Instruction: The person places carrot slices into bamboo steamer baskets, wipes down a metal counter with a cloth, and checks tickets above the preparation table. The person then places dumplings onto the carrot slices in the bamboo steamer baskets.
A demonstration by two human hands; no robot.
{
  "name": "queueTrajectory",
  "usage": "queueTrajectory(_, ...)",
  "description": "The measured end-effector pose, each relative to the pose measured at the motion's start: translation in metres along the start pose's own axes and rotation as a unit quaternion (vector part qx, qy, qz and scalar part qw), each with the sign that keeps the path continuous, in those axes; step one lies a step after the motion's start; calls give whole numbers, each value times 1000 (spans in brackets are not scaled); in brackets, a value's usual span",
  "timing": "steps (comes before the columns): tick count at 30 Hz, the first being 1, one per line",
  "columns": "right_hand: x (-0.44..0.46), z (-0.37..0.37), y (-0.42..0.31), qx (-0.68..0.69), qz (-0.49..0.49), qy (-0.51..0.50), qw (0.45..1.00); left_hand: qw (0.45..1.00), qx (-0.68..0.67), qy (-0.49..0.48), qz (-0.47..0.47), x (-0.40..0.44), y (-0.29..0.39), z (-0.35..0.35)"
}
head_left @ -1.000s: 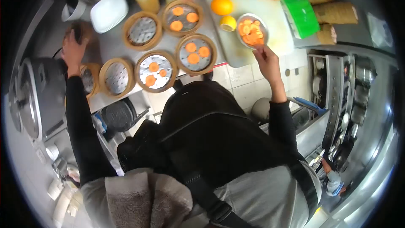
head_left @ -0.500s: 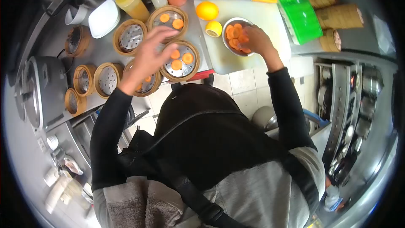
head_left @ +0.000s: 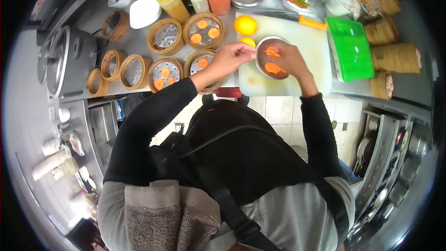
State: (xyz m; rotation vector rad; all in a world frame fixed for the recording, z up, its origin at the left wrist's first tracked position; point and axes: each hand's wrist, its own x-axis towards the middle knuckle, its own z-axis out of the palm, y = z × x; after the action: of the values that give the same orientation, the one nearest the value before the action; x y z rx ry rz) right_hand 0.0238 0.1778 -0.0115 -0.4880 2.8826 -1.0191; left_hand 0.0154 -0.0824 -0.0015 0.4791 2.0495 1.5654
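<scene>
My right hand [head_left: 289, 60] is down in a metal bowl [head_left: 258, 65], its fingers closed around orange carrot slices [head_left: 274, 68]. At the bowl's left rim, my left hand [head_left: 230, 60] pinches with thumb and fingertips, apparently on the rim. The bowl stands on a white cutting board [head_left: 309, 56]. An orange [head_left: 245, 25] and a cut lemon [head_left: 248, 42], partly covered by my left hand, lie beside it. Carrot slices sit in a bamboo steamer [head_left: 204, 42] and another steamer [head_left: 166, 86]. My left wrist partly hides a third steamer [head_left: 189, 67] with carrot in it.
More bamboo steamers [head_left: 151, 42] with perforated liners stand leftward. Squeeze bottles [head_left: 173, 4] line the back. A knife with an orange handle [head_left: 312, 22] lies along the board's far edge. A green-lidded box [head_left: 350, 49] is at the right, and a large cooker [head_left: 74, 60] at far left.
My left hand has moved right, from open above the steamers to a pinch at the bowl's rim. My right hand stays in the bowl. The whole view has shifted.
</scene>
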Motion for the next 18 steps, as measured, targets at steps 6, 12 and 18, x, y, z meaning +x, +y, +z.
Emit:
queueTrajectory(6,13,-8,-47,219,-102,-38,970,908,-408,-9,-89,4,27,35)
queueTrajectory(12,19,25,-84,90,47,72,992,871,-483,35,-80,-26,13,5)
queueTrajectory(18,39,77,-115,387,23,-36,921,831,-549,26,-84,-71,-25,-52)
